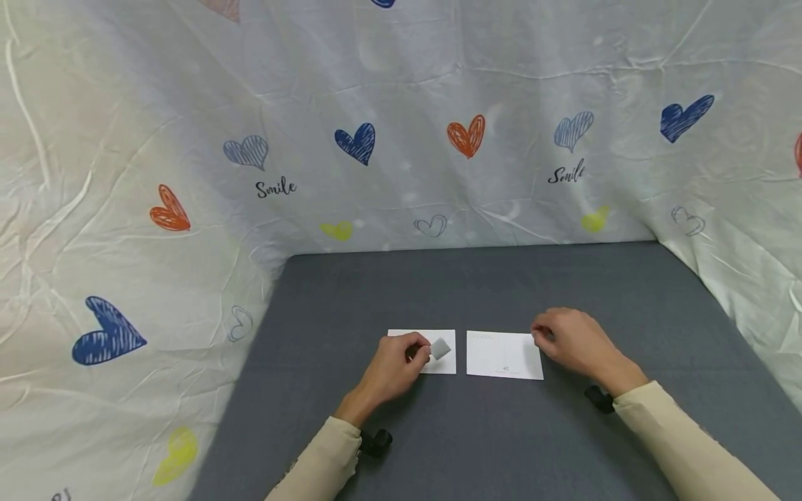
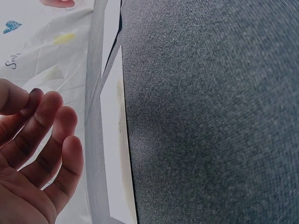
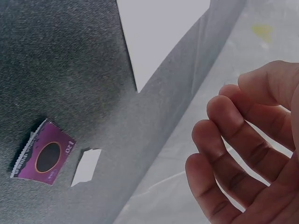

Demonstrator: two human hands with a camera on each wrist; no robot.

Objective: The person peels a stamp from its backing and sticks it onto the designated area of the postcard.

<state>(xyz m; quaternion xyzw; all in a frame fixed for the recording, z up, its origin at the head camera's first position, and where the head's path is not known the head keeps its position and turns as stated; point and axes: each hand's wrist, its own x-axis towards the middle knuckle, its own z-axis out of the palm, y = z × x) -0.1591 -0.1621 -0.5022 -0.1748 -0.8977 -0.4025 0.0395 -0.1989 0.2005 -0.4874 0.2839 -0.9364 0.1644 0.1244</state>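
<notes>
My left hand (image 1: 390, 370) pinches a small pale stamp (image 1: 441, 348) by its edge, between thumb and index finger. The stamp hovers over the left postcard (image 1: 442, 367), which the hand partly hides. A second postcard (image 1: 504, 356), with faint printing, lies flat just to the right. Beside that card's right edge is my right hand (image 1: 578, 342), its fingers loosely bent and nothing visible in them. In the right wrist view, a purple stamp (image 3: 45, 156) with toothed edges and a dark oval lies on the table near a small white slip (image 3: 87, 167).
A dark grey cloth-covered table (image 1: 351, 292) carries the cards. Behind it and along both sides hangs a white sheet (image 1: 401, 174) printed with hearts and "Smile". Each wrist bears a black camera mount (image 1: 376, 443).
</notes>
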